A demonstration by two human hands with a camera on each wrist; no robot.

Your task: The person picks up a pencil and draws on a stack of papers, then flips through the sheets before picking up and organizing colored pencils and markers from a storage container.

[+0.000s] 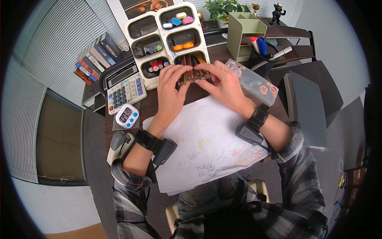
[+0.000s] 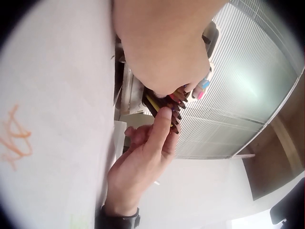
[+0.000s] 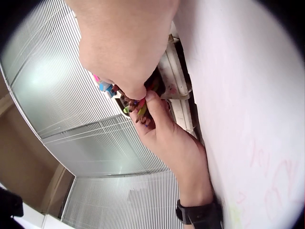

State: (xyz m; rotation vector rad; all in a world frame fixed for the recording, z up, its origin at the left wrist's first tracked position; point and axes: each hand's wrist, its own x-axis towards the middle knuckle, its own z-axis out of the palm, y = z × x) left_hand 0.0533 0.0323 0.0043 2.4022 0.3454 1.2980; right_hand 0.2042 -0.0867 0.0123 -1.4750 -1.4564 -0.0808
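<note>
A bundle of coloured pencils stands in the lower right compartment of a white organizer. My left hand grips the bundle from the left, and my right hand grips it from the right. In the left wrist view several pencil tips stick out between the two hands. The right wrist view shows the pencils with the left thumb pressed along them. Neighbouring compartments hold red cylinders, orange items and small coloured pieces. My fingers hide the lower parts of the pencils.
Scribbled white paper lies under my forearms. On the left are a calculator, a timer and a stapler. To the right stand a stickered clear case, a black pen cup and a green holder.
</note>
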